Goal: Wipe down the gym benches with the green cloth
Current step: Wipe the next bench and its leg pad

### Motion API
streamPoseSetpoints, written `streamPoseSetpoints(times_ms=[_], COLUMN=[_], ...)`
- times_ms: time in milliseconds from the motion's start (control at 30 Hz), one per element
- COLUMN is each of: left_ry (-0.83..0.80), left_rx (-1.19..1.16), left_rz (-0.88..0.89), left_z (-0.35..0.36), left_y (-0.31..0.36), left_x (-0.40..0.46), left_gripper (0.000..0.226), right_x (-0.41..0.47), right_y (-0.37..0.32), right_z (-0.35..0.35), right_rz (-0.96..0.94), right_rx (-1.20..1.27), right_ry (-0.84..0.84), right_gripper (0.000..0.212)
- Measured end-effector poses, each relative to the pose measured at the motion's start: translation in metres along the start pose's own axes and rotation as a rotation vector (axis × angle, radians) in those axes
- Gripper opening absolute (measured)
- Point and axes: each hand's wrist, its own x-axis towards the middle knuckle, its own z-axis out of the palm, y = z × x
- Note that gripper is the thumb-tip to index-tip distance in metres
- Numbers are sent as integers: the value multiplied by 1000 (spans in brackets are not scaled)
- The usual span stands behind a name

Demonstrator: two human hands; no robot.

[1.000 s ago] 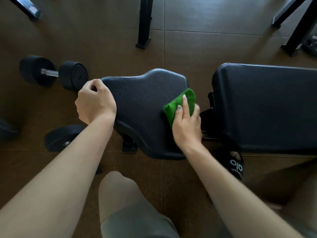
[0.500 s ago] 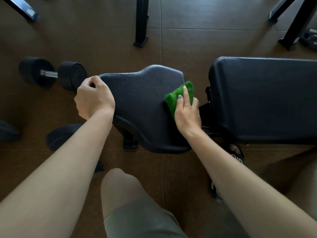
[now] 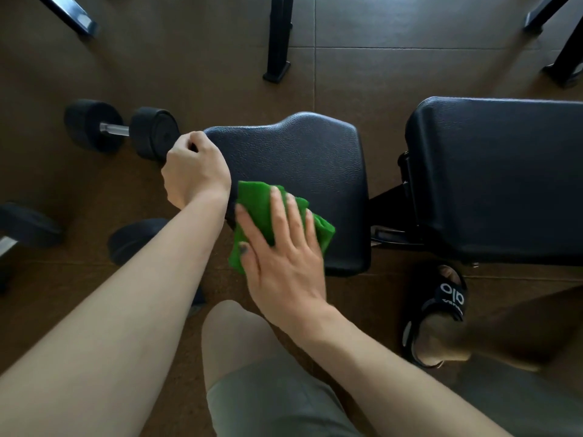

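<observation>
Green cloth point(image 3: 255, 203) crumpled flat under my right palm, on near left corner of seat pad point(image 3: 303, 152), one edge hanging over its rim; pad black, textured, level; back pad point(image 3: 495, 171) black, just right, gap between.

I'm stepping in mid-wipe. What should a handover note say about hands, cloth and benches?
Left hand grips the narrow end of the seat pad.
Right hand, fingers flat, presses the green cloth on the pad's near-left edge.
Back pad lies to the right, no cloth on it.
Done: cannot tell how much is wiped.
Left: finish the seat pad, then the back pad.
</observation>
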Motion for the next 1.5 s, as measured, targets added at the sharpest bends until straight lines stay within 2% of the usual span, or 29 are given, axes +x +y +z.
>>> streamPoseSetpoints(times_ms=[100,300,400,500,600,667,767,900,1033,1133,1233,1333,1400,1500], left_ry=[-40,-107,-92,-70,-59,-59,-64,-52,-56,-43,-20,-23,-22,-30], left_rx=[-3,-20,-38,-43,-41,-42,-44,-50,-63,-60,-71,-74,-73,-81], left_rz=[-11,36,41,35,36,37,48,41,29,15,-11,-17,-11,-24], left_z=[-1,-7,-7,-5,-4,-5,-5,-4,-4,-3,-3,-4,-4,-5], left_y=[0,-2,-2,-1,-3,-4,-3,-3,-3,-1,1,3,3,3], left_x=[5,3,0,-2,-2,-1,-1,-2,-2,-4,-5,-5,-6,-4], left_gripper=[37,38,39,40,41,41,42,41,41,39,39,39,40,39], right_x=[22,-7,-48,-61,-22,15,38,-10,-20,26,72,111,143,167], right_y=[-2,38,77,88,68,63,69,63,72,102,118,106,89,55], right_z=[-2,-8,-12,-12,-14,-18,-24,-25,-25,-23,-23,-24,-23,-23], right_rz=[-116,-71,25,146,331,418,419,445,687,898,1003,940,800,493], right_rx=[-93,-85,-30,46,136,162,159,194,448,538,505,317,206,164], right_ry=[-25,-13,-9,16,37,-56,-147,-77,-41,-70,-74,-86,-118,-202], right_gripper=[58,62,62,61,63,62,67,78,68,65,66,70,70,66])
